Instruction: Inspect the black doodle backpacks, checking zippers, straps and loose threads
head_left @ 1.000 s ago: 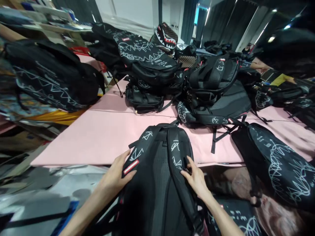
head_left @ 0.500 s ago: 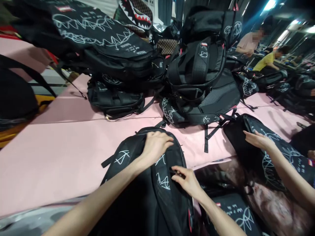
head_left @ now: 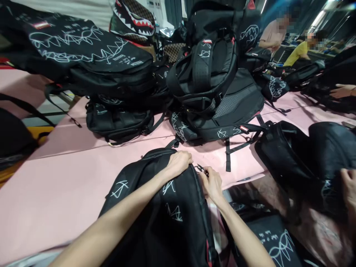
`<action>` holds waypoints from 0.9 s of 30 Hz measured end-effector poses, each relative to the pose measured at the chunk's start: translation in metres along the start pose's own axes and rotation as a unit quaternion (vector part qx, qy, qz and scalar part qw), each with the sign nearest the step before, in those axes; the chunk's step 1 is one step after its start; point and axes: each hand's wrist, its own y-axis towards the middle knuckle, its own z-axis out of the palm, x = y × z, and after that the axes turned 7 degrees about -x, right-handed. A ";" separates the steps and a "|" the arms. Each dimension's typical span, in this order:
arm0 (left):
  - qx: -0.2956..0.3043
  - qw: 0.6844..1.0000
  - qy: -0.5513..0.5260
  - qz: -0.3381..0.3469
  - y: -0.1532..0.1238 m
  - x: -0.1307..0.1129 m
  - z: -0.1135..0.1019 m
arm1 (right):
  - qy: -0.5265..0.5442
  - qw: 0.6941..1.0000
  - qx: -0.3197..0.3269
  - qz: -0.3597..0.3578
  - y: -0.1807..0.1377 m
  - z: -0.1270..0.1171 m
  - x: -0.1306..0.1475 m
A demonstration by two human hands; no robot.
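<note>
A black backpack (head_left: 150,207) with white scribbled lines on its straps lies in front of me at the table's near edge. My left hand (head_left: 180,163) is closed on the backpack's upper right edge, its fingertips partly hidden behind the fabric. Just right of that edge, my right hand (head_left: 213,181) grips a small pair of dark thread snips (head_left: 202,170), the blades pointing up and left toward the bag's seam. Whether the blades touch a thread cannot be made out.
Several black backpacks (head_left: 205,81) are piled on the pink table (head_left: 69,185). Another person's hand (head_left: 349,183) holds an opened black backpack (head_left: 286,155) at the right. A further bag (head_left: 258,230) lies below my right forearm. Other people stand at the back right.
My right hand with the snips has moved up from the strap to the bag's right edge. My left hand has shifted onto that edge. The neighbour's backpack has been opened.
</note>
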 end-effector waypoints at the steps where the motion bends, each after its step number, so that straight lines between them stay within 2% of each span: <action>1: -0.002 1.000 -0.001 -0.012 0.001 -0.002 0.001 | -0.007 1.000 0.001 -0.010 0.003 0.000 0.002; 8: -0.001 0.997 -0.020 -0.069 0.003 -0.008 0.005 | -0.039 0.997 -0.001 -0.062 0.014 -0.001 0.004; 19: -0.008 0.993 -0.083 -0.088 0.002 -0.005 0.008 | -0.046 0.997 0.011 -0.060 0.018 0.000 0.008; 21: -0.014 0.991 -0.101 -0.090 0.003 -0.005 0.007 | 0.001 0.999 0.019 -0.029 0.019 0.002 0.005; 24: -0.030 0.986 -0.137 -0.088 0.008 0.005 0.001 | 0.158 0.985 0.024 0.061 0.019 0.003 -0.001; 27: -0.105 0.966 -0.218 -0.092 0.013 0.034 -0.012 | 0.256 0.960 0.012 0.108 0.014 0.002 -0.001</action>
